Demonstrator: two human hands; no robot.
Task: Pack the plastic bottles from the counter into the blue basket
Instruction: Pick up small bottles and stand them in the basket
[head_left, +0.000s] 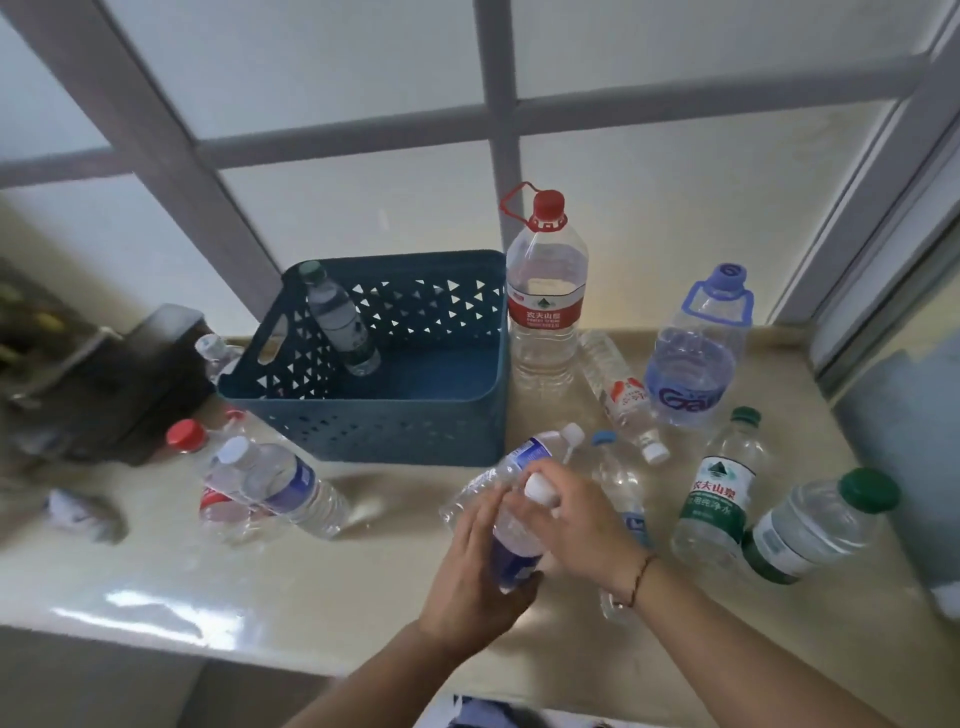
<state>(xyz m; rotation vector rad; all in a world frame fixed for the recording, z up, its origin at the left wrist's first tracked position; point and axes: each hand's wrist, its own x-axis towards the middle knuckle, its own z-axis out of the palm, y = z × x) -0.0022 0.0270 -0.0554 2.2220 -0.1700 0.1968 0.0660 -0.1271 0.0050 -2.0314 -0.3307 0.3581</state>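
The blue basket (415, 421) stands on the counter by the window, with one clear bottle (340, 322) leaning upright in its far left corner. In front of the basket my left hand (478, 577) grips the body of a blue-labelled bottle (511, 551) with a white cap. My right hand (576, 519) is closed around the neck of that same bottle. A second blue-labelled bottle (506, 465) lies tilted right behind it; who holds it I cannot tell. Other bottles lie and stand on both sides.
Right of the basket stand a tall red-capped jug (545, 312), a purple-capped jug (696, 358) and two green-capped bottles (719, 493), (815, 525); a small bottle (623, 400) lies between. On the left lie several bottles (283, 486) and a dark box (135, 379). The counter edge (156, 634) is near.
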